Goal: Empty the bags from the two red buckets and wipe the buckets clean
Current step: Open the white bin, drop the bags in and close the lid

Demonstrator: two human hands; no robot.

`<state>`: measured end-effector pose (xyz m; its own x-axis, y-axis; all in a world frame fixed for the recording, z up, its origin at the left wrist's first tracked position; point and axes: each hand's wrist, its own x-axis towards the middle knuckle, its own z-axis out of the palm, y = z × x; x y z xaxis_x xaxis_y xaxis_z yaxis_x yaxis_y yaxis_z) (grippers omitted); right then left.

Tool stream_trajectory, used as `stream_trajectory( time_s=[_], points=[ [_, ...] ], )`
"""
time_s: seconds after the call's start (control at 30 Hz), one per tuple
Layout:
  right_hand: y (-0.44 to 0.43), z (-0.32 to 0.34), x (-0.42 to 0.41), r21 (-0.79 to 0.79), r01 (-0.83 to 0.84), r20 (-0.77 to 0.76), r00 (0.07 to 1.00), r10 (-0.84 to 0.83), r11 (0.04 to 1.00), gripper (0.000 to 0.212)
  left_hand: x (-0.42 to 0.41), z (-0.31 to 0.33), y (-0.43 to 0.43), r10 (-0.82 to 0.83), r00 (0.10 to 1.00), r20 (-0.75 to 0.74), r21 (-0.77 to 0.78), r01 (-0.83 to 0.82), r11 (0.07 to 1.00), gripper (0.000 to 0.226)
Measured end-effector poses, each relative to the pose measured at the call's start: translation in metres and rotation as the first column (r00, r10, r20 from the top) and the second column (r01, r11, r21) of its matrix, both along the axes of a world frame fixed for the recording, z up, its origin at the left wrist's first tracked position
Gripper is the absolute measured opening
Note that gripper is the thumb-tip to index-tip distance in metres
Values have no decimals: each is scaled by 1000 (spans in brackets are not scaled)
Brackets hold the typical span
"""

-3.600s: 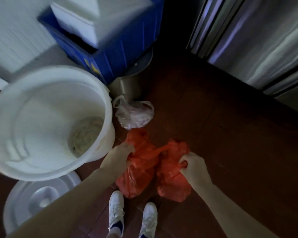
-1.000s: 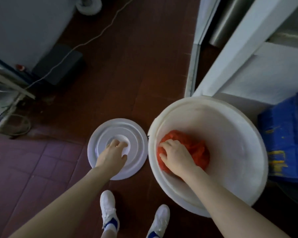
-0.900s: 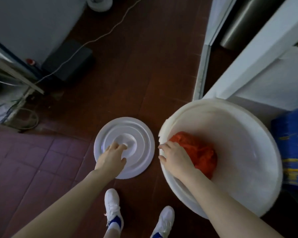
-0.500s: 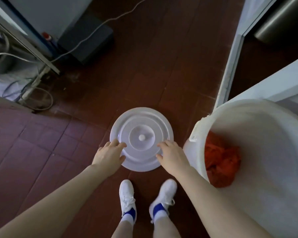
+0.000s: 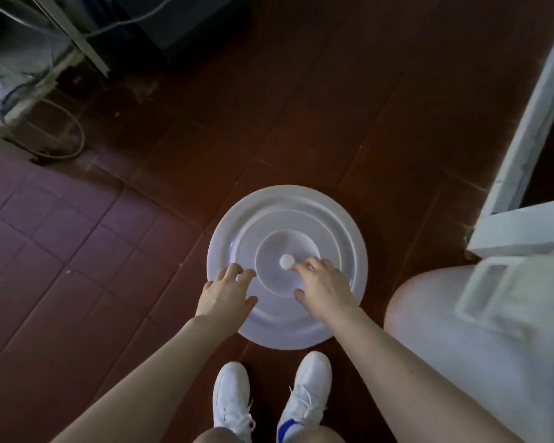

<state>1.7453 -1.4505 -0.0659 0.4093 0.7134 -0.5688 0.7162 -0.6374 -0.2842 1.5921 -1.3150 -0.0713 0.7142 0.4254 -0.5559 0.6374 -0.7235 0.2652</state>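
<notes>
A round white lid [image 5: 288, 219] with raised rings and a small centre knob lies flat on the dark red floor in front of my feet. My left hand [image 5: 226, 290] is over its left rim, fingers spread. My right hand [image 5: 323, 287] reaches over the lid's right half, its fingertips next to the knob. Neither hand has a plain grip on the lid. The big white bin [image 5: 480, 340] stands at the right; only its outer wall and a moulded handle show. The red bags are out of view, as are the red buckets.
A white door frame [image 5: 531, 123] rises at the right behind the bin. Metal legs, loose cables and a dark box [image 5: 179, 24] crowd the top left corner. Purple tiles [image 5: 61, 238] cover the floor at the left. My white shoes [image 5: 269, 391] stand just below the lid.
My right hand left the red bags inside the white bin and came over the lid beside my left hand. My view swung left, so the bin's inside is hidden.
</notes>
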Motion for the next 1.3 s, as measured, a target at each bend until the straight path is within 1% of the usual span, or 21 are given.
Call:
stream_trajectory(
  time_s=[0.17,0.27,0.33,0.4,0.5,0.53,0.57,0.6,0.7,0.77,0.83,0.9,1.07,1.13,1.17,1.2,1.27,1.3],
  points=[
    [17,-148,8,-65,-57,15,998,58,996,56,5,-137,17,-40,999,-7,-7,40,999,53],
    [24,-216,6,-56,-66,30,997,68,996,58,5,-197,27,-94,996,-10,-5,94,996,57],
    [27,-246,1,-39,-72,70,995,74,997,54,5,-221,31,-125,992,-9,3,125,992,58],
    [29,-267,0,0,-76,110,991,76,997,45,5,-234,33,-137,990,-16,0,137,991,58],
    [33,-271,5,73,-124,165,980,111,990,20,5,-234,35,-126,992,-19,-14,126,992,58],
    [35,-267,8,103,-178,204,967,155,979,11,4,-230,36,-120,993,-20,-15,119,993,57],
    [37,-262,10,93,-222,236,952,195,971,6,4,-224,38,-115,993,-20,-14,115,993,56],
    [38,-255,13,89,-254,293,931,218,963,9,3,-215,39,-111,994,-18,-14,110,994,55],
    [35,-235,10,30,-198,176,966,189,980,28,-2,-184,47,-101,995,4,1,101,995,54],
    [33,-211,6,52,-129,127,984,121,990,29,-8,-157,53,-95,995,20,23,94,995,53],
    [33,-175,0,71,-102,127,988,93,992,28,-17,-123,53,-62,998,26,44,60,997,53],
    [36,-131,-6,101,-104,136,987,90,989,30,-27,-81,52,-37,998,56,84,32,996,52],
    [51,-4,-21,143,-65,91,995,52,988,34,-47,46,55,-17,991,129,201,-9,979,47],
    [58,56,-28,221,-57,141,990,26,974,28,-55,101,61,-3,986,168,225,-36,974,45],
    [62,88,-32,298,-43,190,982,-15,954,20,-57,129,64,-3,983,186,235,-42,971,44],
    [62,120,-36,350,-25,197,979,-47,937,11,-59,157,68,-10,980,201,247,-40,968,43],
    [57,175,-47,415,1,171,982,-79,910,12,-64,208,70,-32,976,216,265,-27,964,41],
    [53,198,-53,412,20,143,986,-86,911,12,-67,230,70,-42,972,229,271,-22,962,41]
  ],
)
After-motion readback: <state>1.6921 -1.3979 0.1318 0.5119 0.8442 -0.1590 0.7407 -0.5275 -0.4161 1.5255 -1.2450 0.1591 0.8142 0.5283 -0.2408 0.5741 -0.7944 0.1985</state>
